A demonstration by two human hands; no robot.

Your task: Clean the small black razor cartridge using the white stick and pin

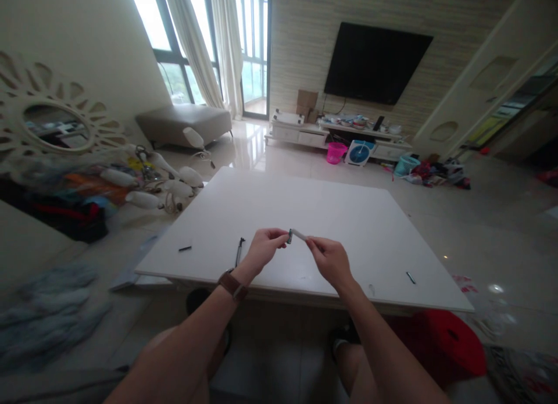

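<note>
Worktop (340, 203) spreads ahead of left grip (265, 246) and right grip (328, 258), near edge behind; right pinches a grey stick (299, 235), long axis pointing leftward to the green piece (290, 237) left pinches.

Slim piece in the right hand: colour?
Light grey; the slim piece shows best in the head view, the only one.

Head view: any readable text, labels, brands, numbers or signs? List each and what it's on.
No text can be read.
Dark mat, lower right: letter-like marks, too blurred to read.
Wall screen: any brand mark is too small to read.
Small green piece in the left hand, pale strip in the right hand: too small to tell if marked.
</note>
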